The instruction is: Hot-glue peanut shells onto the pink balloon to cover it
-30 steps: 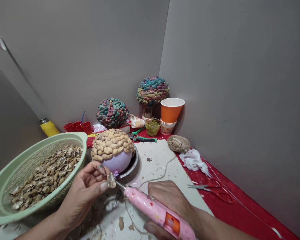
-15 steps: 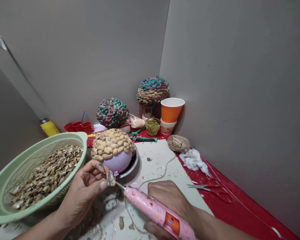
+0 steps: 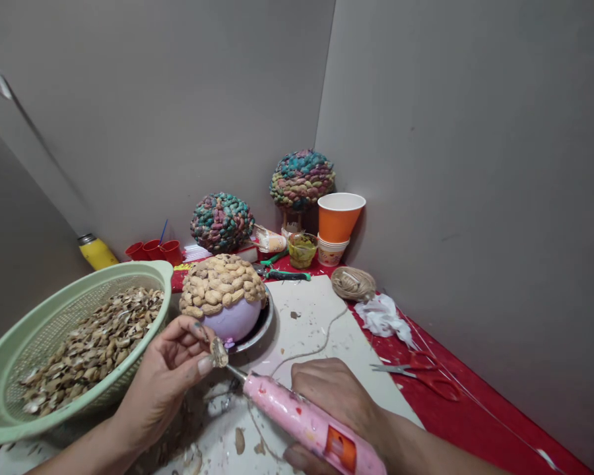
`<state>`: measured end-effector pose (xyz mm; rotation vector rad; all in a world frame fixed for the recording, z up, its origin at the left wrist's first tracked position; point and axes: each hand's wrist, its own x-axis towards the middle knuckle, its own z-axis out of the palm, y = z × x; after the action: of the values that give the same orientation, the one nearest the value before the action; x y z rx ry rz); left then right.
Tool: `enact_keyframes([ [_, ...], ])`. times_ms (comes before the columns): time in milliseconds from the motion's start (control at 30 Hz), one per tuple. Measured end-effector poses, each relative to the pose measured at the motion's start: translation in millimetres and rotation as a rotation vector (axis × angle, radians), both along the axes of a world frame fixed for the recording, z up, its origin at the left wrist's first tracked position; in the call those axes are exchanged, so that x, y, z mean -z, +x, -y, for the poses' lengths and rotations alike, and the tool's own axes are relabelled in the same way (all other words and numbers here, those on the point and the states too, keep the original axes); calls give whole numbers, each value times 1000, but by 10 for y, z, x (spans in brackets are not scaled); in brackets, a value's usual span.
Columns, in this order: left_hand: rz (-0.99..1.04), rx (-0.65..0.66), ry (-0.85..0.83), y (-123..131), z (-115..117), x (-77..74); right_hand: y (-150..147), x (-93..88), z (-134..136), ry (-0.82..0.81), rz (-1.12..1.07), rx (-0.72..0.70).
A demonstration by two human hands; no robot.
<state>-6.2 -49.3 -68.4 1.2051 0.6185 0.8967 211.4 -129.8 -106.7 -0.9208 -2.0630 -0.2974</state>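
Observation:
Between thumb and fingertips, my left hand (image 3: 165, 376) pinches a peanut shell piece (image 3: 219, 353) with its hollow side showing. My right hand (image 3: 334, 396) is wrapped around a pink hot glue gun (image 3: 287, 409), whose metal nozzle points left and meets or nearly meets the shell's lower edge. Just beyond the left hand, a lilac balloon (image 3: 233, 321) rests in a metal bowl (image 3: 263, 324). Whole-looking peanut shells (image 3: 222, 280) cover its upper part in close rows, while the lower front is bare.
At left stands a green basket (image 3: 165, 280) of shells. Scissors (image 3: 420, 375), a twine ball (image 3: 354, 284) and white plastic (image 3: 385, 318) lie at right. Behind are pliers (image 3: 287, 276), cups (image 3: 340, 218), a greenish tub (image 3: 302, 251), two coloured shell balls (image 3: 222, 222) and a yellow bottle (image 3: 98, 252).
The glue gun's nozzle has shifted very slightly left and down against the shell piece. Both hands keep their grip, and everything else stays in place.

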Motion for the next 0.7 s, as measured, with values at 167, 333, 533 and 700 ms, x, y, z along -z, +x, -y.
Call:
enact_keyframes([
  [167, 7, 12, 21, -2, 3, 39, -5, -11, -13, 21, -4, 2],
  [333, -33, 13, 4, 11, 30, 49, -4, -29, -10, 32, 7, 21],
  [533, -68, 26, -24, 11, 26, 94, 5, 1, -8, -17, -41, -25],
  [700, -72, 43, -25, 15, 27, 99, 11, 10, -13, -29, -44, -27],
])
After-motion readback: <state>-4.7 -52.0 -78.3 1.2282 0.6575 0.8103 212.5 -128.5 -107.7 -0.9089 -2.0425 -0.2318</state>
